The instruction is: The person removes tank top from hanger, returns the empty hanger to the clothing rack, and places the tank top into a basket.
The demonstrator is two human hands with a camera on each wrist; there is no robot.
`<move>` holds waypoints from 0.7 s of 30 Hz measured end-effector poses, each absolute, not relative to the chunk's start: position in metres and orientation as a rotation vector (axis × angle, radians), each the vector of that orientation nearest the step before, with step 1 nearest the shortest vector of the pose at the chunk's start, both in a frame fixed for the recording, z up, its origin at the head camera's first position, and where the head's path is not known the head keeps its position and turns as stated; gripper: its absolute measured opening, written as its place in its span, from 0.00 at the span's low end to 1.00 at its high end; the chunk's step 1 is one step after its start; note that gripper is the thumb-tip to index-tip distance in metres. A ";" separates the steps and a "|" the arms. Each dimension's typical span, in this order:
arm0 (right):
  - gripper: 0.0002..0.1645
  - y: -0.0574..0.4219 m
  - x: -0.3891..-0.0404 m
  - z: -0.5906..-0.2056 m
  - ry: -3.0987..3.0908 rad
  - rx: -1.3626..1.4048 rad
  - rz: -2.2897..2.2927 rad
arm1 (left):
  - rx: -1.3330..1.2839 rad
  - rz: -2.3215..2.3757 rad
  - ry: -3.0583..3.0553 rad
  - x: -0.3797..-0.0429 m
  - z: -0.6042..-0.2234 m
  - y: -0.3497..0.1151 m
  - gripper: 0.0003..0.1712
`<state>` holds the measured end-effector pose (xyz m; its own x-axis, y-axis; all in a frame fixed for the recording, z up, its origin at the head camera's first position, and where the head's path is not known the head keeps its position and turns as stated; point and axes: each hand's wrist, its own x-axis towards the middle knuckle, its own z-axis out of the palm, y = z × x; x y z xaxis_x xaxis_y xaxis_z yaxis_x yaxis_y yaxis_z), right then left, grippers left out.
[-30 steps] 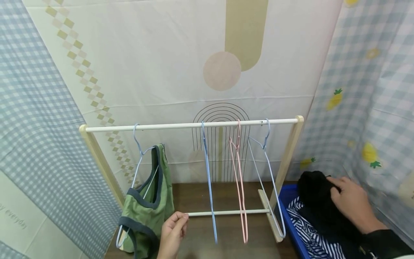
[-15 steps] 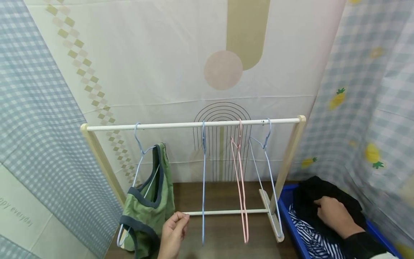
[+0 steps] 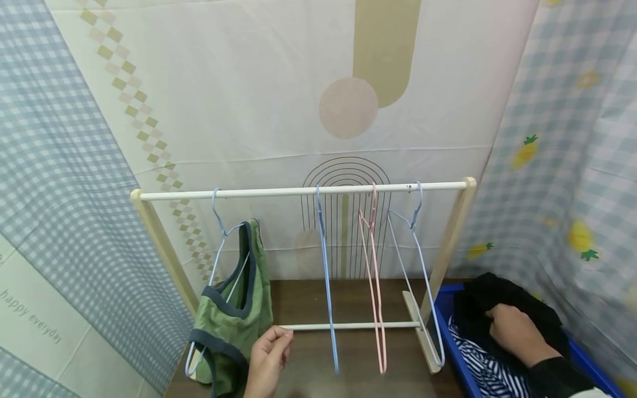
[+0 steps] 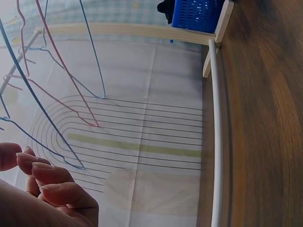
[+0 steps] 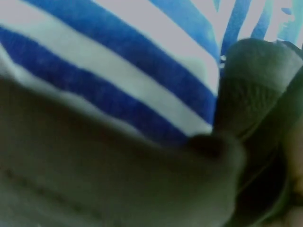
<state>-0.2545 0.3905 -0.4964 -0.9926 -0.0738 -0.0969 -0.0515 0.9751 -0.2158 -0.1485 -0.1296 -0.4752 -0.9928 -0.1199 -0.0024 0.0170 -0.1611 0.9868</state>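
Observation:
My right hand [image 3: 520, 334] is in the blue basket [image 3: 450, 337], its curled fingers gripping a black garment [image 3: 490, 287]; the fingertips are hidden in the cloth. Under it lies a navy-and-white striped garment [image 3: 480, 356], its stripes close up in the right wrist view. My left hand [image 3: 269, 354] is raised in front of the rack's lower bar [image 3: 353, 326], thumb near the index finger. In the left wrist view its loosely curled fingers [image 4: 52, 172] hold nothing, apart from the bar. Beside it a green sleeveless top [image 3: 234, 326] with dark trim hangs on a blue hanger [image 3: 217, 260].
From the rack's white top rail [image 3: 273, 192] also hang a bare blue hanger [image 3: 325, 265], a pink hanger [image 3: 377, 298] and another blue hanger [image 3: 428, 282]. Wooden posts [image 3: 450, 243] support the rail. Patterned cloth walls [image 3: 224, 83] surround the rack on a dark wood surface [image 3: 308, 354].
My right hand has moved left and down with the black garment, which now lies lower and spread over the basket. The left hand has barely moved. The middle blue hanger has turned slightly.

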 end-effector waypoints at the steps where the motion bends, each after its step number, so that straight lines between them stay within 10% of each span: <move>1: 0.20 0.390 -0.254 -0.496 3.023 -0.099 -0.324 | 0.122 -2.324 -1.972 -0.148 -0.475 -0.130 0.11; 21: 0.21 0.387 -0.252 -0.498 3.057 -0.176 -0.291 | 0.026 -2.244 -1.966 -0.146 -0.474 -0.129 0.11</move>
